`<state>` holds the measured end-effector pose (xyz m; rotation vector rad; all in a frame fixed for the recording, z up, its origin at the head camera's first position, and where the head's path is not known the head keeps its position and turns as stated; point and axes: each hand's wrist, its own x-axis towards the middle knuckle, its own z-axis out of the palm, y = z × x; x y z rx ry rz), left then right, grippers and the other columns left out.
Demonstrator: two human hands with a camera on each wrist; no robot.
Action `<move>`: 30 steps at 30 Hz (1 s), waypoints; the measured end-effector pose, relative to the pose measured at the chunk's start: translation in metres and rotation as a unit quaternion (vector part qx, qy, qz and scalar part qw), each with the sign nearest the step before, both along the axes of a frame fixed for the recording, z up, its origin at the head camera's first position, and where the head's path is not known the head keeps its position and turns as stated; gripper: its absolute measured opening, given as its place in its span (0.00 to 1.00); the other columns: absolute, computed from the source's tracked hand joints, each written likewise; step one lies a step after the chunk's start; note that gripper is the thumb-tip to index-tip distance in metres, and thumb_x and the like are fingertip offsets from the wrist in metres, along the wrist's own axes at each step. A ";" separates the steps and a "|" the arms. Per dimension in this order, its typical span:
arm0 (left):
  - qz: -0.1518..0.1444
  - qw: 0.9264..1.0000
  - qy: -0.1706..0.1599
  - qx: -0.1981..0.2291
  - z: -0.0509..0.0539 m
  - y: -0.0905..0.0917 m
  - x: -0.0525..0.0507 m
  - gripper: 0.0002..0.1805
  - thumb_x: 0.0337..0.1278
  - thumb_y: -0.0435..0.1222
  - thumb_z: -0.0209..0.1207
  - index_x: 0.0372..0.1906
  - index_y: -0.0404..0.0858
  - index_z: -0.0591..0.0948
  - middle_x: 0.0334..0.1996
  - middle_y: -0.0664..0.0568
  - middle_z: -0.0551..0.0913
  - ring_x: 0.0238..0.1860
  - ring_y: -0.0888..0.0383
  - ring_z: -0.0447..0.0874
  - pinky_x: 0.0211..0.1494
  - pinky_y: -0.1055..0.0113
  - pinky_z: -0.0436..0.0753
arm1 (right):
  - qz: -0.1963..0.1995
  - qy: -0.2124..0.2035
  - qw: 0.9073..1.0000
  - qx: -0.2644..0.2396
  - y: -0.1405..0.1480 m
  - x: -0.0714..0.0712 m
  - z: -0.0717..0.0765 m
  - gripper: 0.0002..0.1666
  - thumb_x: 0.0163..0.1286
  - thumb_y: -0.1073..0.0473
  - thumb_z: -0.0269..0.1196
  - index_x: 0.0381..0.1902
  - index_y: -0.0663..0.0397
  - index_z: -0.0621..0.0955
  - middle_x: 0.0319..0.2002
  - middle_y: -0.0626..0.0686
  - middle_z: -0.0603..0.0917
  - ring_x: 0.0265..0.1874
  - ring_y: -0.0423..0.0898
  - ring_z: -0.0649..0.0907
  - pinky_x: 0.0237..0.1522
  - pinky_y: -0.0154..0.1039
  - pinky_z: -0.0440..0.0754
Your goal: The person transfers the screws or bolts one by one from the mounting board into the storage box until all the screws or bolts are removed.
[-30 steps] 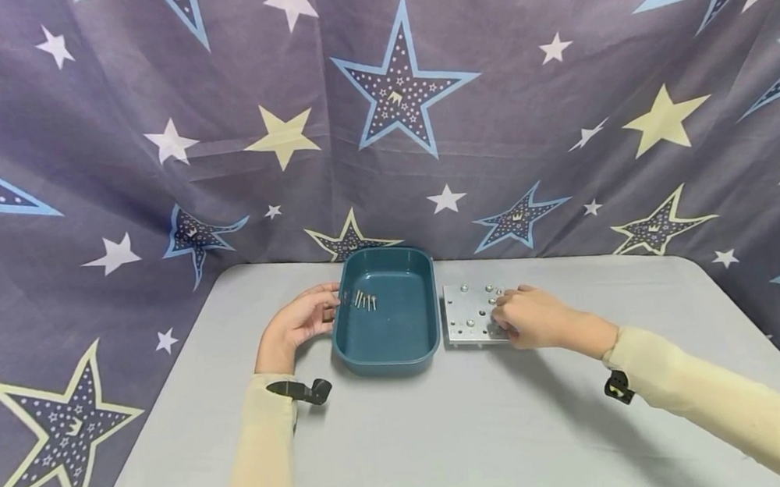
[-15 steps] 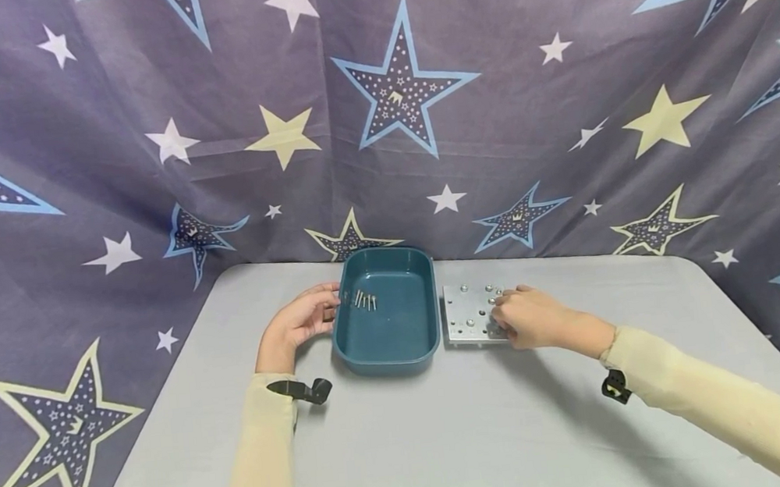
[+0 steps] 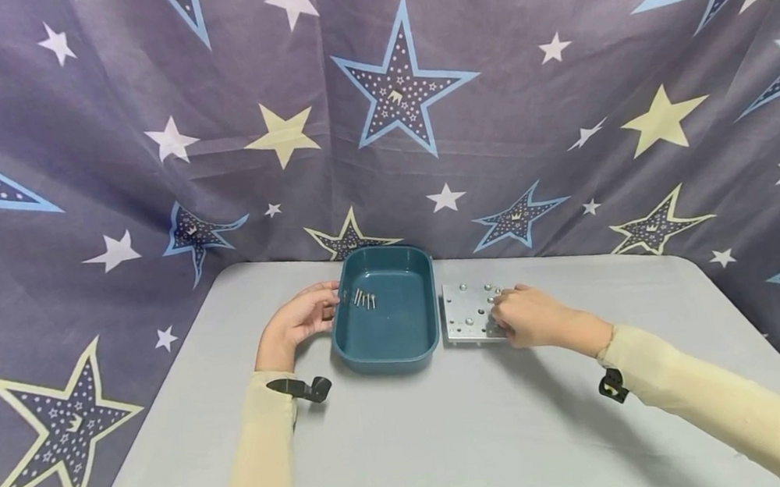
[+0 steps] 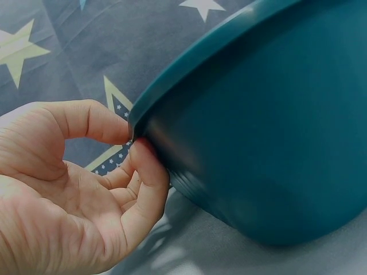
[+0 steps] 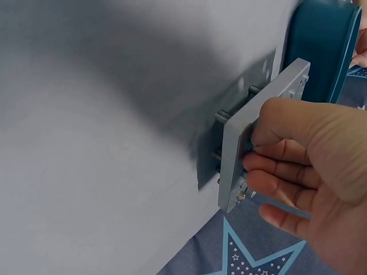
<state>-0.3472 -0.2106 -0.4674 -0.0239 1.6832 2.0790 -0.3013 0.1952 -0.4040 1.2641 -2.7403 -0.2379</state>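
Note:
My left hand (image 3: 301, 319) pinches the left rim of a teal plastic tray (image 3: 398, 325); thumb and forefinger meet on that rim (image 4: 133, 123) in the left wrist view. Several screws (image 3: 365, 300) lie inside the tray near its left wall. To the tray's right is a silver metal plate (image 3: 458, 312) with holes and screw heads in its top. Over the plate's right part, my right hand (image 3: 533, 317) has thumb and forefinger curled together at the surface, pinching what appears to be a screw head, mostly hidden by the fingers. Threaded screw ends (image 5: 223, 116) protrude beneath the plate.
Both objects stand on a pale grey table (image 3: 395, 447), near its back edge. A star-patterned curtain (image 3: 384, 181) hangs directly behind. The tray's right wall stands close to the plate's left edge. Black wrist straps (image 3: 298, 389) sit on both sleeves.
My right wrist has shifted very slightly left while the fingers stay at the same spot on the plate. The left hand, tray and loose screws have not moved.

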 end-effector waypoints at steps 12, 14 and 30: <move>0.005 1.000 -0.004 0.001 0.001 0.000 0.001 0.34 0.65 0.26 0.43 0.76 0.29 0.54 0.42 0.54 0.80 0.40 0.61 0.81 0.40 0.68 0.83 | 0.000 -0.004 1.000 0.000 0.000 0.000 -0.001 0.17 0.42 0.68 0.72 0.16 0.47 0.74 0.22 0.43 0.76 0.25 0.41 0.73 0.33 0.39 0.72; 0.003 1.000 -0.005 0.002 0.001 0.000 0.001 0.35 0.64 0.27 0.44 0.76 0.29 0.54 0.41 0.54 0.80 0.40 0.61 0.81 0.41 0.67 0.83 | -0.001 -0.006 1.000 0.000 0.000 -0.001 -0.001 0.16 0.42 0.68 0.72 0.16 0.47 0.74 0.22 0.43 0.76 0.25 0.41 0.73 0.33 0.39 0.72; 0.004 1.000 -0.008 -0.003 0.001 0.000 0.000 0.35 0.64 0.27 0.44 0.77 0.29 0.53 0.41 0.54 0.81 0.41 0.60 0.81 0.42 0.66 0.83 | -0.009 -0.016 1.000 -0.012 0.002 -0.003 -0.003 0.16 0.43 0.68 0.71 0.17 0.48 0.74 0.21 0.42 0.75 0.25 0.40 0.71 0.32 0.37 0.71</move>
